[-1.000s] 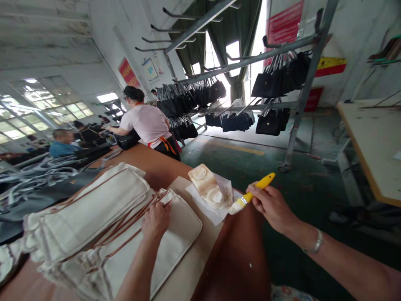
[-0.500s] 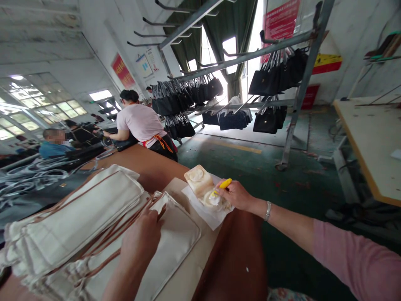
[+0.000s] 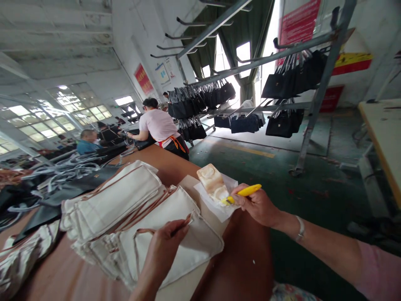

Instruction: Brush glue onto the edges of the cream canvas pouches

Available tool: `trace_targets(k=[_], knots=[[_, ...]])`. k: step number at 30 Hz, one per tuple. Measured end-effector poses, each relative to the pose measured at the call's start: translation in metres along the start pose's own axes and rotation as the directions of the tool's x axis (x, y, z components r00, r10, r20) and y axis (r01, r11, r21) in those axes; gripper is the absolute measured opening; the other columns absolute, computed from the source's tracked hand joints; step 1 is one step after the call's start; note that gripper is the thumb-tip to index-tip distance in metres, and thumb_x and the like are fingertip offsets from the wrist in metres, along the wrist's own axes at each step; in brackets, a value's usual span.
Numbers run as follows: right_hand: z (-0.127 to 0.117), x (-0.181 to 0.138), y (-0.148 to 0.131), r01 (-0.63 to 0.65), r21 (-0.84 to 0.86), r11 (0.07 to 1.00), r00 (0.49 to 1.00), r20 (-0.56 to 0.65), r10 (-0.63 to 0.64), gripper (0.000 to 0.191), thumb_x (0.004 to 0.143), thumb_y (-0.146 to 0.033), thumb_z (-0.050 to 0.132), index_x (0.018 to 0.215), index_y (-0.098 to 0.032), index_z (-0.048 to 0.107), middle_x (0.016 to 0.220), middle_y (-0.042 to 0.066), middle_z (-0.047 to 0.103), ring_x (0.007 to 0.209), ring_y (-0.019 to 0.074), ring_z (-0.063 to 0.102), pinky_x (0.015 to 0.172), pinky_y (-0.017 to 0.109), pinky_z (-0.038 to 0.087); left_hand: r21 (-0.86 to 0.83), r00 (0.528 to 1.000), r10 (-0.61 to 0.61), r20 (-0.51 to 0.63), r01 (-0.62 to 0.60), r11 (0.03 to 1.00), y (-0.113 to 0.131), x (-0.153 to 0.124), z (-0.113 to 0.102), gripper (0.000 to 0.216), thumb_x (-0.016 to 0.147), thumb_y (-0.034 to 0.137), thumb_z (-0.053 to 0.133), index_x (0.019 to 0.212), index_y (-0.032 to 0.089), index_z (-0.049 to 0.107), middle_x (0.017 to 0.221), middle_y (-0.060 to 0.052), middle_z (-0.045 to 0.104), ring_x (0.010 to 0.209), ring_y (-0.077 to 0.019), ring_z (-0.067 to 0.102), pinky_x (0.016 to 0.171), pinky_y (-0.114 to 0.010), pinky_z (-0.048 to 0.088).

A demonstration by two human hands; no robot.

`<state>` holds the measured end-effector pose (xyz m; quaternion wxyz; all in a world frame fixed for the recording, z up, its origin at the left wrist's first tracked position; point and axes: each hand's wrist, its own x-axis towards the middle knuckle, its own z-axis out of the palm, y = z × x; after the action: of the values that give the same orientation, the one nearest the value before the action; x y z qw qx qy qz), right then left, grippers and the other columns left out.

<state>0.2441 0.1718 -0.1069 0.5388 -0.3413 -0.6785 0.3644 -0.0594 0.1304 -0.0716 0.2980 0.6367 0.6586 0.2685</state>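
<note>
My right hand (image 3: 258, 207) is closed around a yellow-handled brush (image 3: 249, 190). The brush's tip dips into white paste at the lower end of a cut-open plastic container (image 3: 210, 177), which rests on white paper (image 3: 226, 214). My left hand (image 3: 169, 240) pinches the end of a thin brown strap (image 3: 187, 218) over the nearer stack of cream fabric bags (image 3: 200, 238). The strap loops back across the top bag. Beside it lies another stack of cream bags (image 3: 119, 200) with brown trim.
A brown-covered table (image 3: 239, 255) carries the bags. Black bags with grey cords (image 3: 78, 179) lie at the left. Across the table's far end a person in a pink shirt (image 3: 158, 125) bends over work. A metal rack (image 3: 308, 125) holds black handbags.
My left hand has come off the bag's edge area and now lifts the brown strap's end. My right hand has tipped the brush flatter in the paste. The view has swung left.
</note>
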Motion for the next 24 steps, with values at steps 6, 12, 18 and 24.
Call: trace_targets(k=[6,12,18,24], knots=[[0.035,0.003,-0.047,-0.109,0.274,0.956,0.99,-0.057,0.129,0.031,0.093,-0.046,0.058,0.086,-0.016,0.06,0.06,-0.002,0.054,0.049,0.0111,0.048,0.048,0.022,0.04,-0.008,0.998,0.047,-0.04,-0.048,0.999,0.004,-0.013,0.016,0.032,0.081,0.041,0.061,0.106,0.024,0.074,0.103,-0.003,0.074,0.099,-0.0221,0.066,0.087,-0.03,0.049],[0.045,0.01,-0.034,-0.064,0.147,0.987,0.989,-0.122,0.082,0.033,0.09,-0.048,0.06,0.082,-0.016,0.062,0.06,0.0,0.056,0.056,0.0145,0.053,0.055,0.025,0.043,0.007,0.996,0.089,-0.031,-0.089,0.996,0.009,-0.032,0.023,0.029,0.084,0.041,0.059,0.104,0.026,0.074,0.096,-0.002,0.072,0.09,-0.0197,0.066,0.077,-0.026,0.05],[0.042,-0.005,-0.041,-0.113,0.236,0.965,0.986,-0.09,0.137,0.032,0.091,-0.047,0.059,0.081,-0.017,0.06,0.059,-0.001,0.054,0.052,0.013,0.05,0.049,0.023,0.04,0.043,0.993,0.111,-0.047,-0.109,0.993,0.006,-0.043,0.029,0.03,0.084,0.042,0.059,0.104,0.025,0.074,0.089,-0.003,0.07,0.082,-0.0186,0.064,0.07,-0.025,0.05],[0.035,-0.003,-0.024,-0.121,0.169,0.978,0.978,-0.15,0.147,0.036,0.09,-0.048,0.06,0.073,-0.016,0.059,0.058,0.0,0.055,0.053,0.0125,0.05,0.05,0.023,0.039,0.086,0.972,0.221,-0.084,-0.214,0.973,0.012,-0.062,0.033,0.027,0.086,0.043,0.059,0.099,0.026,0.075,0.08,-0.003,0.067,0.075,-0.017,0.063,0.064,-0.023,0.05]])
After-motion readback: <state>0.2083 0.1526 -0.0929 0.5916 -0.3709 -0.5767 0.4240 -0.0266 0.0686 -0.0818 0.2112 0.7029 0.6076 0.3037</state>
